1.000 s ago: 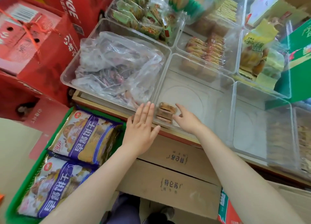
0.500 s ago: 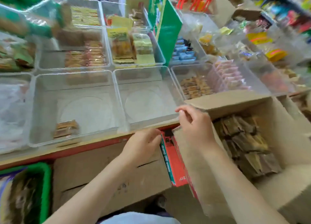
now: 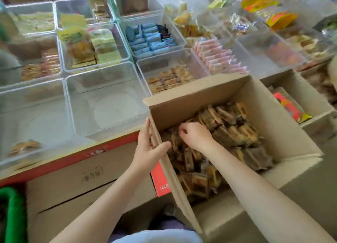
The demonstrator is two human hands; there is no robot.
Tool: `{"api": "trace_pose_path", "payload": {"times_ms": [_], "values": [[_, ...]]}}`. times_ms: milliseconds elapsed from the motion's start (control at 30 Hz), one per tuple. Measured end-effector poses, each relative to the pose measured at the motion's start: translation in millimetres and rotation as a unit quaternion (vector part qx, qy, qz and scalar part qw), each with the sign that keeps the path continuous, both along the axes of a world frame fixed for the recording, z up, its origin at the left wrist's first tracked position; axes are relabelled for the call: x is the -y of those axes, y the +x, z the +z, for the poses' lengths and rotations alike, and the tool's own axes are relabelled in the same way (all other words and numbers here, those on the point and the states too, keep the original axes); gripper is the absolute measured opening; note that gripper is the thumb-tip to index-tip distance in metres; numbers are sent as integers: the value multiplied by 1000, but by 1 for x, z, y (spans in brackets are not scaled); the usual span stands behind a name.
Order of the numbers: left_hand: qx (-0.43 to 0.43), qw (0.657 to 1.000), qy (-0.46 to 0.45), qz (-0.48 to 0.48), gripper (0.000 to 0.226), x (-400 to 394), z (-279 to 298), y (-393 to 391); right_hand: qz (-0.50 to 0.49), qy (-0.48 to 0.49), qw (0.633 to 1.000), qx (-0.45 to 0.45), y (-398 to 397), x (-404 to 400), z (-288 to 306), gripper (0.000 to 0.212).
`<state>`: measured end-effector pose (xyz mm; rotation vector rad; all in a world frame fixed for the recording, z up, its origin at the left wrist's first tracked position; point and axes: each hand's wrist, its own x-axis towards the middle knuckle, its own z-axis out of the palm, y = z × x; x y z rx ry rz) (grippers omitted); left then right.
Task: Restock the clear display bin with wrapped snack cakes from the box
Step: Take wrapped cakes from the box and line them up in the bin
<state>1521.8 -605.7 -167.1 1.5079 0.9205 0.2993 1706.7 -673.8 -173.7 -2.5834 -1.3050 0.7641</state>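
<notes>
Inside the box (image 3: 269, 104), right hand (image 3: 196, 136) fingers curl onto snack cakes (image 3: 229, 129); left hand (image 3: 147, 147) grips its wall.

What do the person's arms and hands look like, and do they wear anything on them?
Both forearms are bare up to the frame's lower edge: no sleeve is in view. The left hand and the right hand have no gloves. No ring, watch or bracelet shows on the visible parts. The nails look short and unpainted, though the picture is somewhat blurred.
</notes>
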Motion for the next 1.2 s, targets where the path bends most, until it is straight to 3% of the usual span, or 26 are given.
{"api": "trace_pose_path", "payload": {"times_ms": [100, 267, 433, 633, 733, 800, 867, 1000, 1067, 1133, 1200], "values": [[7, 1000, -19, 8, 102, 0, 1, 2, 34, -65, 997, -2, 4, -11, -23, 27], [4, 1000, -18, 20, 97, 2, -2, 4, 87, -147, 985, 0, -3, -26, -67, 51], [-13, 1000, -5, 24, 96, 4, 3, 5, 83, -126, 988, 15, -12, -24, -83, 46], [5, 1000, 1, 18, 97, 3, 1, 4, 30, -71, 987, -145, -21, -20, -71, 20], [-3, 1000, 3, 2, 107, 1, -2, 0, -77, 0, 981, -181, -9, -19, -37, 26], [-30, 999, 43, -1, 109, -1, 2, -3, -177, 83, 951, -239, 1, -15, -5, 25], [-53, 988, 143, -6, 96, -4, 10, -9, -240, 166, 905, -311, 4, -10, 32, 20], [29, 942, 331, -54, 83, -23, 38, -18, -236, 239, 861, -381, -14, -13, 85, 22], [76, 919, 375, -90, 78, -37, 51, -24, -217, 233, 856, -408, -37, -24, 97, 23], [112, 905, 400, -88, 57, -52, 60, -39, -195, 213, 868, -405, -66, -38, 103, 26], [108, 918, 379, -40, 34, -68, 68, -63, -185, 197, 880, -391, -95, -57, 104, 33]]}}
